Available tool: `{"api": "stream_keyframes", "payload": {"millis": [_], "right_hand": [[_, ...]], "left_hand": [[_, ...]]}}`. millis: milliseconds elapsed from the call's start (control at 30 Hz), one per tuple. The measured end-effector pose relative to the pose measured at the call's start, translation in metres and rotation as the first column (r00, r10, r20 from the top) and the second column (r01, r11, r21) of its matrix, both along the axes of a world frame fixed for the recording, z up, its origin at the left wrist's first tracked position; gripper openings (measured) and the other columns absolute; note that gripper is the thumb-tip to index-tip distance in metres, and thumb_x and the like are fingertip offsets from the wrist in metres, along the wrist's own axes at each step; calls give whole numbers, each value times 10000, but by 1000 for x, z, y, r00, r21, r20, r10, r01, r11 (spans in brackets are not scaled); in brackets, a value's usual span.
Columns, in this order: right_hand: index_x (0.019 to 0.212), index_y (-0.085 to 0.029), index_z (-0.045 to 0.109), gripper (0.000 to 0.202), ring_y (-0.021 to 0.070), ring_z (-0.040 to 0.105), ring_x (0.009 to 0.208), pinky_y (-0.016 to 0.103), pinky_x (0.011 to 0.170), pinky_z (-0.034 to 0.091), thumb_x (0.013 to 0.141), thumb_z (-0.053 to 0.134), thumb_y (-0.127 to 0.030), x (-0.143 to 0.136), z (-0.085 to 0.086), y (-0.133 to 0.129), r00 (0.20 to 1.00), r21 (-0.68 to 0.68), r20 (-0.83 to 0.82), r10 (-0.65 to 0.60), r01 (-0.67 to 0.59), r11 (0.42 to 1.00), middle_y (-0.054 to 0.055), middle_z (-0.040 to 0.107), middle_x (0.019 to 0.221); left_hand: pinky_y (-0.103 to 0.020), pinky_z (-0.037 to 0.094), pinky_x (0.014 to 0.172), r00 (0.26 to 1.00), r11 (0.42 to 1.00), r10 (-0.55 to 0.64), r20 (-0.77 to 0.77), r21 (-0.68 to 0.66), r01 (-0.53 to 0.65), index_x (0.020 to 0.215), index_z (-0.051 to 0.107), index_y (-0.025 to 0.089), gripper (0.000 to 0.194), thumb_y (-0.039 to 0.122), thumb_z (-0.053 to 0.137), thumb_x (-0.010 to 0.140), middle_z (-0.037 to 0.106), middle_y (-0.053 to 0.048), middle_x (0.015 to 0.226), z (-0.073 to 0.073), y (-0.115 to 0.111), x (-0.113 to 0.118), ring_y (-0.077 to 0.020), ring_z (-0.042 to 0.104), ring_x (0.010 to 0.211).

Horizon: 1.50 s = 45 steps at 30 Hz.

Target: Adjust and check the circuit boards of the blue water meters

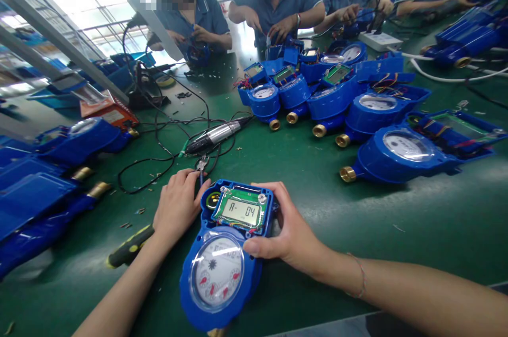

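Note:
A blue water meter with its electronics box uncovered is tilted toward the camera at the front centre. Its display reads "A- 04", and a round dial shows below it. My right hand grips the right side of the box, thumb in front. To the left of the meter, my left hand is low over the table, fingers bent round small pliers whose metal jaws point away. The handles are mostly hidden by the fingers.
An electric screwdriver with looping black cables lies beyond my hands. Several blue meters stand at the right and more at the left. A green-black handle lies beside my left forearm. Several people in blue shirts work across the green table.

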State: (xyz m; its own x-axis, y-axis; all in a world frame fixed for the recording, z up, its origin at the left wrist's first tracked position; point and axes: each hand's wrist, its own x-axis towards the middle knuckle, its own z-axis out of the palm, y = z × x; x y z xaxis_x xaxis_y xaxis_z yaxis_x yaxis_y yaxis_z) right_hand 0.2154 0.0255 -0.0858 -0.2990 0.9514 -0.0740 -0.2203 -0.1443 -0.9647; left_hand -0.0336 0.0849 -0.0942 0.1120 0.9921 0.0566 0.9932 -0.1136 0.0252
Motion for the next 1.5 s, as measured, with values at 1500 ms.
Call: {"api": "stream_keyframes", "payload": {"millis": [1500], "right_hand": [[1209,-286,512,779,306,496,1251,518,1100,389,569,903,-495,-1,0,1,999,34,32,8,-9,999,74,508,1287]], "left_hand": [[-464,482,921,1000,1000,5,-10,8,-5,1206,577,140,472,463,315,984,549,-152,1261,-4,2,-2,-326,524,1132]]}}
